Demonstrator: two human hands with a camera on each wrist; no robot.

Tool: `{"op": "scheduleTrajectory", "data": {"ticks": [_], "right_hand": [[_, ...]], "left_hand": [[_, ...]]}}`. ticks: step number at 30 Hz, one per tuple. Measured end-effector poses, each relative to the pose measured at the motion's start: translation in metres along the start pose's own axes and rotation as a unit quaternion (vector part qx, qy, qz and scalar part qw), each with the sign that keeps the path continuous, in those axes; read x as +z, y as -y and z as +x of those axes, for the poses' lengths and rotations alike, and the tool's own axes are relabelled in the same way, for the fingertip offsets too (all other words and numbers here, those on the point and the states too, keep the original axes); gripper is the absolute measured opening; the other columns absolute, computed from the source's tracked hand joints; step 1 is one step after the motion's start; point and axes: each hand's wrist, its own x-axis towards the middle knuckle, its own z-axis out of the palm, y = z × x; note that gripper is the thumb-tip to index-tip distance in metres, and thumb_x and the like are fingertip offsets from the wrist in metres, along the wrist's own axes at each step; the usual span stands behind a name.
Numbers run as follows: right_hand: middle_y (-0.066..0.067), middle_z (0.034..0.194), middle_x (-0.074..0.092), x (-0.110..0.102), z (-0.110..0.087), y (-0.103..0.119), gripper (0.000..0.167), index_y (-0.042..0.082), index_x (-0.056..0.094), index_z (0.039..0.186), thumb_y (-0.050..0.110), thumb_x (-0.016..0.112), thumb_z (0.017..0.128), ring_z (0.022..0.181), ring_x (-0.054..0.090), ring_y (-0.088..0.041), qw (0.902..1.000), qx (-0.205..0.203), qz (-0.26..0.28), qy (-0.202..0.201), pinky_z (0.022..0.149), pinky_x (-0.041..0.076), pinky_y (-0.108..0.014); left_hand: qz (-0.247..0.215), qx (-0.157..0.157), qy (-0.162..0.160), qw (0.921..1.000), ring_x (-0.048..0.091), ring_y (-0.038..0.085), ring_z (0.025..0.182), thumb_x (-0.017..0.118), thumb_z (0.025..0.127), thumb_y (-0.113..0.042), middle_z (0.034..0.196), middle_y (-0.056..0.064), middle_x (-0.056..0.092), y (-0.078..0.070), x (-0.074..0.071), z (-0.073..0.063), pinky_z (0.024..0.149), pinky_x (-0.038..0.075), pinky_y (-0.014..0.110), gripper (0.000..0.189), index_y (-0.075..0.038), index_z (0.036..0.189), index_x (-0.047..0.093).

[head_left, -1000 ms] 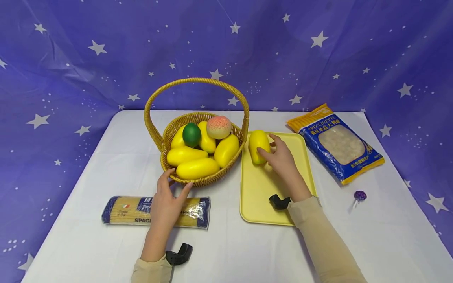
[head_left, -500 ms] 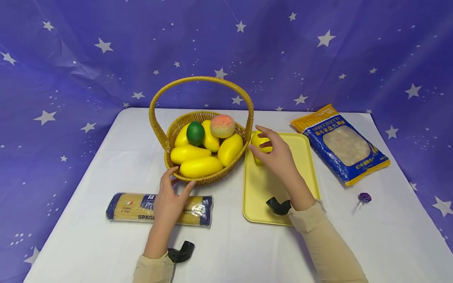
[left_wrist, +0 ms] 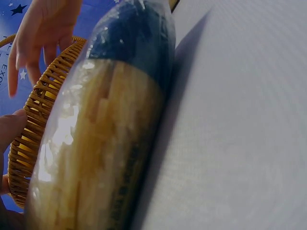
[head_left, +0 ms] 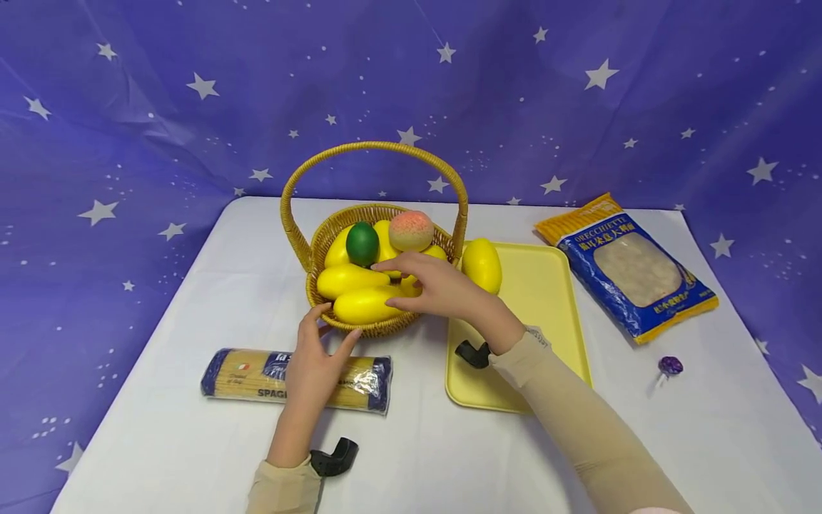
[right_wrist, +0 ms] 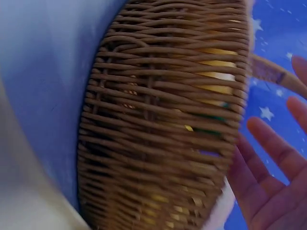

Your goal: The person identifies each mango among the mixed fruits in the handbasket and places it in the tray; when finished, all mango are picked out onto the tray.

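Note:
A wicker basket (head_left: 385, 327) with a tall handle holds several yellow mangoes (head_left: 362, 305), a small green oval fruit (head_left: 362, 244) and a peach (head_left: 411, 230). My left hand (head_left: 315, 364) holds the basket at its front rim, index finger at the rim and thumb against the outer side. In the left wrist view, the thumb (left_wrist: 12, 127) lies on the weave. Over the basket's right side reaches my right hand (head_left: 443, 285), fingers spread above the front mangoes. The right wrist view shows those fingers (right_wrist: 271, 143) apart beside the rim. Another mango (head_left: 481, 265) lies on the yellow tray (head_left: 546, 321).
A spaghetti pack (head_left: 250, 375) lies in front of the basket, partly under my left hand in the head view. Right of the tray are a blue orecchiette bag (head_left: 632, 268) and a purple lollipop (head_left: 671, 366). A starry purple cloth (head_left: 488, 93) hangs behind.
My right hand has left the mango on the tray and moved left over the basket. My left hand stays at the front rim. The head view has shifted slightly.

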Motion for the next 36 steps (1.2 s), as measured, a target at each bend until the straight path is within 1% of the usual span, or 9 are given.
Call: {"op": "scheduleTrajectory", "data": {"ticks": [4, 8, 10, 15, 21, 25, 28, 32, 36], "right_hand": [[-0.001, 0.123, 0.06, 0.007, 0.009, -0.002, 0.05, 0.017, 0.057, 0.134, 0.035, 0.07, 0.089, 0.103, 0.055, -0.016, 0.9982, -0.021, -0.039, 0.041, 0.086, 0.045, -0.029], [0.003, 0.122, 0.06, 0.011, 0.014, -0.001, 0.051, 0.02, 0.058, 0.133, 0.038, 0.071, 0.088, 0.109, 0.053, -0.01, 0.9952, -0.019, -0.064, 0.071, 0.095, 0.041, -0.028], [0.004, 0.121, 0.06, 0.012, 0.016, -0.001, 0.051, 0.021, 0.058, 0.133, 0.039, 0.071, 0.088, 0.107, 0.053, -0.009, 0.9934, -0.018, -0.077, 0.083, 0.095, 0.041, -0.028], [0.005, 0.122, 0.059, 0.013, 0.02, -0.001, 0.049, 0.023, 0.059, 0.132, 0.038, 0.071, 0.087, 0.108, 0.053, -0.009, 0.9904, -0.019, -0.098, 0.096, 0.095, 0.041, -0.028], [0.005, 0.123, 0.059, 0.014, 0.022, -0.002, 0.048, 0.022, 0.06, 0.13, 0.037, 0.073, 0.086, 0.11, 0.053, -0.009, 0.9905, -0.02, -0.095, 0.097, 0.096, 0.04, -0.027], [0.005, 0.123, 0.06, 0.015, 0.022, -0.003, 0.049, 0.022, 0.061, 0.13, 0.038, 0.073, 0.085, 0.11, 0.053, -0.009, 0.9915, -0.024, -0.09, 0.091, 0.095, 0.041, -0.027], [0.006, 0.122, 0.06, 0.016, 0.021, -0.004, 0.05, 0.023, 0.061, 0.13, 0.04, 0.073, 0.085, 0.11, 0.053, -0.008, 0.9932, -0.026, -0.082, 0.078, 0.095, 0.041, -0.027], [0.007, 0.12, 0.06, 0.013, 0.017, -0.006, 0.049, 0.024, 0.061, 0.129, 0.038, 0.075, 0.084, 0.107, 0.053, -0.006, 0.9976, -0.023, -0.052, 0.04, 0.092, 0.042, -0.026], [0.007, 0.119, 0.061, 0.004, 0.011, -0.006, 0.049, 0.024, 0.063, 0.128, 0.036, 0.077, 0.083, 0.1, 0.053, -0.007, 0.9997, -0.013, -0.017, -0.015, 0.081, 0.047, -0.028]], "left_hand": [[0.005, 0.009, -0.005, 0.9999, 0.054, 0.029, 0.119, 0.057, 0.085, -0.067, 0.142, 0.008, 0.04, -0.001, 0.002, 0.001, 0.08, 0.048, 0.05, 0.078, -0.022, 0.143, 0.031], [0.01, 0.015, -0.009, 0.9998, 0.055, 0.029, 0.118, 0.057, 0.084, -0.067, 0.141, 0.008, 0.041, -0.003, 0.003, 0.002, 0.077, 0.048, 0.049, 0.078, -0.022, 0.142, 0.031], [0.012, 0.016, -0.01, 0.9997, 0.055, 0.029, 0.118, 0.057, 0.084, -0.067, 0.141, 0.008, 0.041, -0.003, 0.003, 0.002, 0.077, 0.048, 0.049, 0.078, -0.022, 0.142, 0.031], [0.018, 0.015, -0.011, 0.9997, 0.055, 0.029, 0.117, 0.056, 0.085, -0.067, 0.143, 0.007, 0.039, -0.004, 0.003, 0.002, 0.076, 0.049, 0.049, 0.078, -0.021, 0.142, 0.031], [0.018, 0.011, -0.007, 0.9998, 0.054, 0.029, 0.118, 0.056, 0.085, -0.067, 0.144, 0.008, 0.038, -0.003, 0.003, 0.001, 0.078, 0.049, 0.049, 0.078, -0.021, 0.142, 0.031], [0.015, 0.007, -0.004, 0.9999, 0.053, 0.03, 0.119, 0.057, 0.085, -0.066, 0.144, 0.009, 0.038, -0.003, 0.002, 0.0, 0.08, 0.048, 0.05, 0.078, -0.02, 0.142, 0.031], [0.015, 0.008, -0.005, 0.9998, 0.053, 0.031, 0.119, 0.057, 0.086, -0.065, 0.145, 0.01, 0.038, -0.002, 0.002, -0.001, 0.08, 0.048, 0.05, 0.078, -0.02, 0.143, 0.03], [0.018, 0.007, -0.005, 0.9998, 0.054, 0.032, 0.119, 0.057, 0.086, -0.065, 0.145, 0.01, 0.038, -0.001, 0.002, -0.001, 0.079, 0.048, 0.05, 0.079, -0.02, 0.144, 0.029], [0.019, 0.002, -0.007, 0.9998, 0.055, 0.032, 0.118, 0.057, 0.085, -0.066, 0.143, 0.011, 0.04, 0.0, 0.002, 0.0, 0.075, 0.049, 0.05, 0.08, -0.021, 0.145, 0.029]]}}
